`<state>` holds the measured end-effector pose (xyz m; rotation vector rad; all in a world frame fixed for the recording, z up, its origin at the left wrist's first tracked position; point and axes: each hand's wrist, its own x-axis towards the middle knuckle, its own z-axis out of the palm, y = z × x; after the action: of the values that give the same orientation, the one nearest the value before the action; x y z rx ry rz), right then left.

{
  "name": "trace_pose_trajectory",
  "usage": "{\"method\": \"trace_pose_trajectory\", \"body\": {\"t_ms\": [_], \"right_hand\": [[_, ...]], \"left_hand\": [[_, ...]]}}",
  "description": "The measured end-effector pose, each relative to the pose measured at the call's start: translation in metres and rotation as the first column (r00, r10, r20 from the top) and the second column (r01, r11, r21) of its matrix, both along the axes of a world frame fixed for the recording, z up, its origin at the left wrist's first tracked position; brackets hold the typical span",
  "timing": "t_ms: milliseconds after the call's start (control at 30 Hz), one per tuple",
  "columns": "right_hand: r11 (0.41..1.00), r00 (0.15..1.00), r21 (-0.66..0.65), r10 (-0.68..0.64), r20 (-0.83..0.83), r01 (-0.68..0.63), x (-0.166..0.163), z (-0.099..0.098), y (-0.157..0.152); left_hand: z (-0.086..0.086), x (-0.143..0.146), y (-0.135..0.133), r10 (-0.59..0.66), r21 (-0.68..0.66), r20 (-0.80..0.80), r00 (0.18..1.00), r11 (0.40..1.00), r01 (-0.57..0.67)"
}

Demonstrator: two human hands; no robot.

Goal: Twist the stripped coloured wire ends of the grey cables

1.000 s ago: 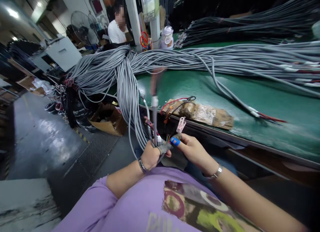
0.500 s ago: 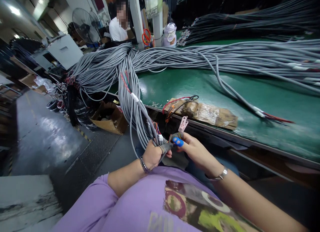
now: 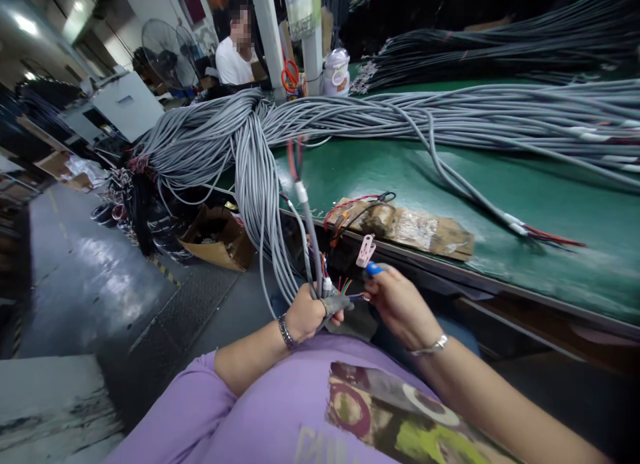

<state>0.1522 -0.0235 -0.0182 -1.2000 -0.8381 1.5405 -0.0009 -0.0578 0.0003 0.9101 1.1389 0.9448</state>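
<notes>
I see the left hand [image 3: 307,312] closed around grey cables [image 3: 311,234] before the desk [image 3: 360,164]. The right hand [image 3: 397,303] curls, fingertips together, at thin coloured wires [image 3: 356,297]; whether it grips them, I cannot tell. Beyond, taped cardboard [image 3: 453,239] lies along the desk's edge.

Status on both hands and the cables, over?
Left hand closed around grey cables. Right hand at colored wires, grip unclear. Pink clip close by right hand, not covering the wires.

Dim interior, bright ceiling light [image 3: 25,24] upper left, glare on floor [image 3: 113,287], wide-angle distortion
</notes>
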Motion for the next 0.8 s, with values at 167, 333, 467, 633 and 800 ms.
{"method": "trace_pose_trajectory", "body": {"t_ms": [167, 333, 467, 633, 800], "right_hand": [[0.955, 0.955, -0.031, 0.294, -0.042, -0.295, 0.010, 0.005, -0.006], [0.914, 0.915, 0.040, 0.402, 0.042, -0.403, 0.001, 0.016, -0.014], [0.934, 0.938, 0.078, 0.345, 0.045, -0.347, -0.002, 0.016, -0.015], [0.974, 0.974, 0.032, 0.224, 0.023, -0.224, -0.001, 0.006, -0.017], [0.952, 0.953, 0.051, 0.299, 0.041, -0.301, -0.001, 0.009, -0.011]], "left_hand": [[-0.004, 0.000, -0.001, 0.022, 0.006, 0.021, 1.000, 1.000, -0.023], [-0.008, 0.001, 0.000, -0.013, 0.016, -0.023, 1.000, 1.000, 0.014], [-0.007, 0.001, -0.002, 0.036, 0.024, -0.037, 0.999, 0.999, -0.035], [-0.005, 0.003, -0.002, 0.096, 0.049, -0.028, 0.995, 0.994, -0.095], [-0.003, 0.004, 0.000, 0.074, 0.042, -0.005, 0.997, 0.996, -0.074]]}}
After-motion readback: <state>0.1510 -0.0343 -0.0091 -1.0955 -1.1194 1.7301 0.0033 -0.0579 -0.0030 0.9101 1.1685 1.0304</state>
